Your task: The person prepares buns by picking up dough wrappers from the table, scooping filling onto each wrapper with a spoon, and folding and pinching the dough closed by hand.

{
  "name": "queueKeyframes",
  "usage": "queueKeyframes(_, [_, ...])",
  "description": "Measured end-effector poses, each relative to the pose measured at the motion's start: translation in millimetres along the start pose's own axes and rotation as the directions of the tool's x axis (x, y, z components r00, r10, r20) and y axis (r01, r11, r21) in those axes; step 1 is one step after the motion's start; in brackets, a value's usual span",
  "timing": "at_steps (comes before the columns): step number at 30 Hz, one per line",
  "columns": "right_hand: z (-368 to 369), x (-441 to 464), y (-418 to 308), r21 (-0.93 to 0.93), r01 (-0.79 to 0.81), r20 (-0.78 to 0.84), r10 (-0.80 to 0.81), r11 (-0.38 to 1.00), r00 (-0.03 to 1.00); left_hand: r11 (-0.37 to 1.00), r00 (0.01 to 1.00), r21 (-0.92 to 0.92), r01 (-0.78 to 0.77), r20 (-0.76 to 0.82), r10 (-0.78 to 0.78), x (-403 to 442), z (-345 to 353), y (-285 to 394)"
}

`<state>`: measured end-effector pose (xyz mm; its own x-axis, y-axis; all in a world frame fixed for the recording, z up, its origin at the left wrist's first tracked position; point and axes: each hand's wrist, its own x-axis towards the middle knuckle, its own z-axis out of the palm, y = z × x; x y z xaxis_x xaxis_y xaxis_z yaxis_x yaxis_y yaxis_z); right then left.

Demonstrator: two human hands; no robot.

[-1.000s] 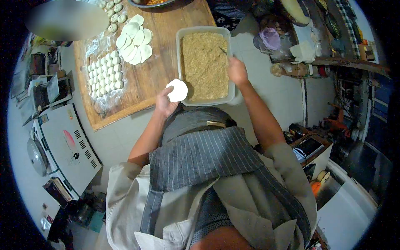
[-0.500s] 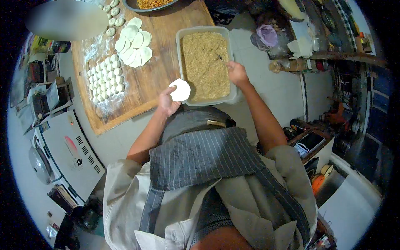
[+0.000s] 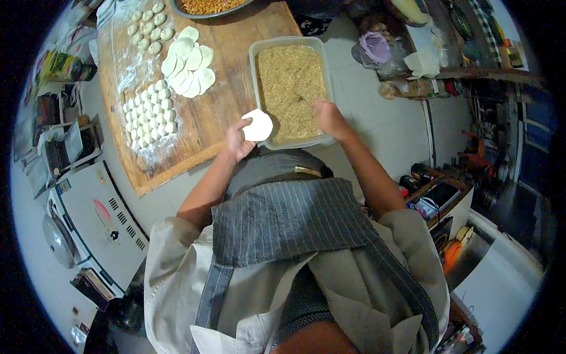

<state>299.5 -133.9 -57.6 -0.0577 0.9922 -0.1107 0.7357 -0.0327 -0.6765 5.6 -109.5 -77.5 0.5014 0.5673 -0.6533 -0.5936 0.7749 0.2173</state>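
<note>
My left hand (image 3: 237, 141) pinches a round white dough wrapper (image 3: 258, 125) between thumb and fingers, beside the near left corner of a plastic tub (image 3: 252, 74). Tan, chopped-looking filling (image 3: 289, 71) fills the tub. My right hand (image 3: 331, 120) is closed over the tub's right rim, around a thin utensil (image 3: 302, 99) whose dark end sits in the filling. Most of the utensil is hidden, so its exact kind cannot be made out. Flat dough wrappers (image 3: 191, 62) lie overlapping on the wooden table (image 3: 215, 112), left of the tub.
Small dough pieces (image 3: 151, 115) stand in rows on the floured left side of the table. Behind them are several pleated buns (image 3: 147, 30). A dark-rimmed bowl (image 3: 211, 7) of orange-brown food sits at the far edge. Shelves and a purple bag (image 3: 375, 48) are at right.
My right hand has moved left and nearer to me, drawing the utensil's end through the filling. My left hand still holds the wrapper. The view has shifted slightly, showing more of the buns.
</note>
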Motion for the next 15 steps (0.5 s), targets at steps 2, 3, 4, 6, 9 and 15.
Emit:
queueKeyframes(2, [-3, -5, -11, -0.015, -0.008, 0.037, 0.008, 1.000, 0.999, 1.000, 1.000, 0.022, 0.016, -0.019, -0.016, -1, 4, 3])
queueKeyframes(3, [-6, -8, -18, -0.030, -0.011, 0.078, 0.014, 0.999, 0.997, 0.999, 0.999, 0.042, 0.029, -0.040, -0.027, -2, 8, 6])
queueKeyframes(4, [-4, -10, -16, -0.031, -0.013, 0.073, 0.015, 0.999, 0.997, 0.998, 0.999, 0.046, 0.030, -0.037, -0.029, -1, 9, 8])
queueKeyframes(6, [-2, -12, -17, -0.013, -0.073, 0.155, 0.074, 0.997, 0.985, 0.995, 0.998, 0.093, 0.026, -0.062, -0.020, -1, 15, 14])
queueKeyframes(9, [-10, -30, -43, 0.182, -0.153, 0.102, 0.136, 0.971, 0.985, 0.978, 0.996, 0.208, 0.004, -0.084, 0.013, -6, 33, 23])
queueKeyframes(15, [-17, -45, -101, 0.257, 0.083, -0.127, -0.051, 0.963, 0.991, 0.991, 0.987, -0.061, 0.122, 0.109, -0.115, 1, 71, 24])
